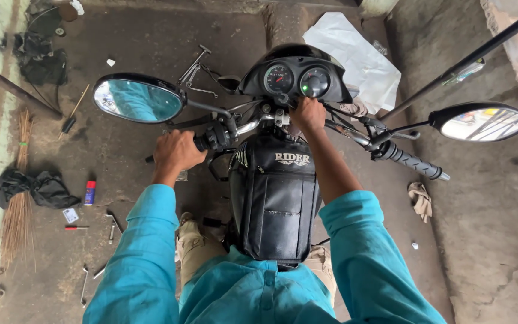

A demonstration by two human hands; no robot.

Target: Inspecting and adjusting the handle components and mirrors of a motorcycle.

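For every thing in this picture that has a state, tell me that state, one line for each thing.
left hand: closed around the left handlebar grip
right hand: closed on something at the middle of the handlebar, just below the gauges
right handlebar grip: free, no hand on it
gauges: a green light is on
left mirror: mounted, facing up
right mirror: mounted, facing up
spray can: upright on the floor, cap on

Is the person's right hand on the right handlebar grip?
No: the right hand is at the handlebar centre below the gauges, while the right grip is bare.
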